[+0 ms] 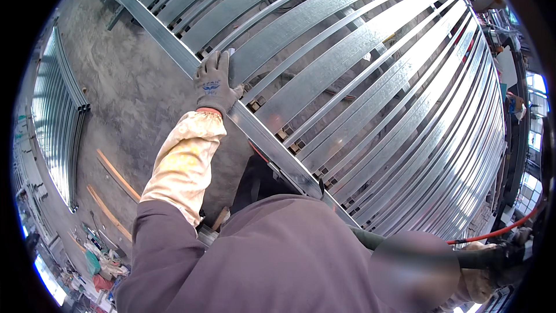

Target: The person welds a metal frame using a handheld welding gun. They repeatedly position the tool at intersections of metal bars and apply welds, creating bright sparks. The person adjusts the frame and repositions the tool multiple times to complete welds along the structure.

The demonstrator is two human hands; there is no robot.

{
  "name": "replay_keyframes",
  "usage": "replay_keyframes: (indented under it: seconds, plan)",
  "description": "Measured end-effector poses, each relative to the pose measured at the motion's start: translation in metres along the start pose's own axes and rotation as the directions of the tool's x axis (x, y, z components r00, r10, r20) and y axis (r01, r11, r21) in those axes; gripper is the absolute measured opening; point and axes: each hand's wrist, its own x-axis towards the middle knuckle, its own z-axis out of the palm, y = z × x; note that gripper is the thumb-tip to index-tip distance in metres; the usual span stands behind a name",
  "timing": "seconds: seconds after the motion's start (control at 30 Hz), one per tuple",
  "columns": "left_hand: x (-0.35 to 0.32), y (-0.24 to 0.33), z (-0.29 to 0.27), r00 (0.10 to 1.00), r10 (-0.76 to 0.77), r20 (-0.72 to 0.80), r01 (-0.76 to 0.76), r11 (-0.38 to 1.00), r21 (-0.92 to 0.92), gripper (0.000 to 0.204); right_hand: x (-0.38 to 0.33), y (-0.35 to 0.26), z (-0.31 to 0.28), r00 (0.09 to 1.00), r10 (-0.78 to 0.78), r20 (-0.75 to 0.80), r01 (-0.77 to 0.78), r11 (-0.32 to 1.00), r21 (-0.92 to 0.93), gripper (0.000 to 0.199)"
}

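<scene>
A broad rack of galvanized steel strips (370, 81), shiny grey and laid side by side in long parallel rows with dark gaps between, fills the upper right, and a long steel frame rail (174, 52) crosses their near ends on a diagonal above the concrete floor (127, 98). The left hand (215, 84), in a grey knit glove, lies flat and unclenched on that rail where a strip meets it, while the right hand (509, 255), at the lower right rim, grips a dark tool with a red hose (498, 232), blurred
</scene>
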Motion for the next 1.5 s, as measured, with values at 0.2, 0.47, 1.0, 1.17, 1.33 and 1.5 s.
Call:
replay_keyframes:
  seconds: [0.2, 0.47, 1.0, 1.17, 1.33, 1.5]
  plan:
    - [-0.007, -0.009, 0.022, 0.98, -0.013, -0.2, -0.011, 0.993, -0.121, 0.105, 0.028, 0.008, 0.062, 1.0, -0.017, 0.019, 0.015, 0.992, 0.122, 0.056]
    - [-0.03, 0.032, 0.048, 0.715, -0.673, -0.188, 0.53, 0.697, -0.483, 0.123, 0.089, 0.05, 0.236, 0.952, 0.226, 0.206, -0.29, 0.88, 0.377, 0.051]
    - [-0.035, 0.023, 0.065, 0.763, -0.644, -0.056, 0.459, 0.6, -0.655, 0.126, 0.11, 0.242, 0.473, 0.285, 0.301, 0.91, -0.601, 0.795, -0.074, 0.038]
    - [-0.034, 0.019, 0.064, 0.771, -0.637, -0.002, 0.455, 0.553, -0.698, 0.127, 0.109, 0.248, 0.491, 0.209, 0.313, 0.926, -0.623, 0.773, -0.121, 0.039]
    - [-0.033, 0.016, 0.075, 0.756, -0.652, -0.056, 0.44, 0.571, -0.693, 0.128, 0.1, 0.26, 0.508, 0.171, 0.275, 0.946, -0.642, 0.76, -0.104, 0.039]
    - [-0.032, 0.015, 0.078, 0.768, -0.633, -0.1, 0.406, 0.602, -0.687, 0.131, 0.095, 0.275, 0.518, 0.221, 0.28, 0.934, -0.655, 0.753, -0.07, 0.034]
